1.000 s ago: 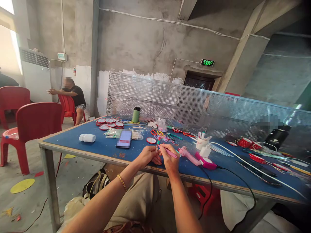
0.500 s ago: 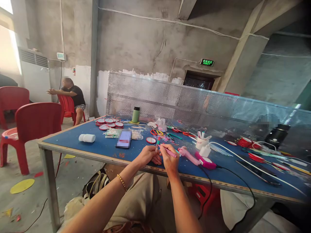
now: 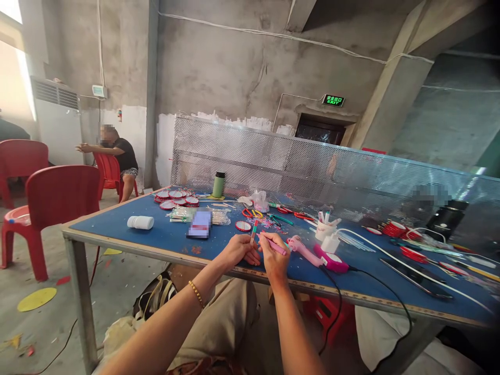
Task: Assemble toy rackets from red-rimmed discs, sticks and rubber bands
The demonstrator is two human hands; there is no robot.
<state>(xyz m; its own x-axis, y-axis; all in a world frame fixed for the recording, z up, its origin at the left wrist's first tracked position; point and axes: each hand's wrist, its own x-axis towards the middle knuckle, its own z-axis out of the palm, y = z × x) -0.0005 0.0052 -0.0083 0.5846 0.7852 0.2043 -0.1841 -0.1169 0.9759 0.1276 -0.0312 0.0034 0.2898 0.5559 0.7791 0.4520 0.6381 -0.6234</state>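
Observation:
My left hand point(image 3: 239, 250) is closed in a pinch on a thin upright stick point(image 3: 253, 230) with red and teal bands. My right hand point(image 3: 273, 255) grips a pink stick point(image 3: 275, 246) that slants to the right, its tip meeting the left hand's stick. Both hands hover at the near edge of the blue table point(image 3: 164, 237). A gold bead bracelet sits on my left wrist. A pink glue gun point(image 3: 316, 254) lies just right of my right hand, its black cord dropping over the edge.
A white bottle point(image 3: 140, 222), red-rimmed discs point(image 3: 175, 198), a green flask point(image 3: 218, 185), scissors point(image 3: 252, 212) and a cup of sticks point(image 3: 324, 226) lie on the table before a perforated metal screen point(image 3: 297, 166). Red chairs point(image 3: 58, 203) stand left; another person sits beyond.

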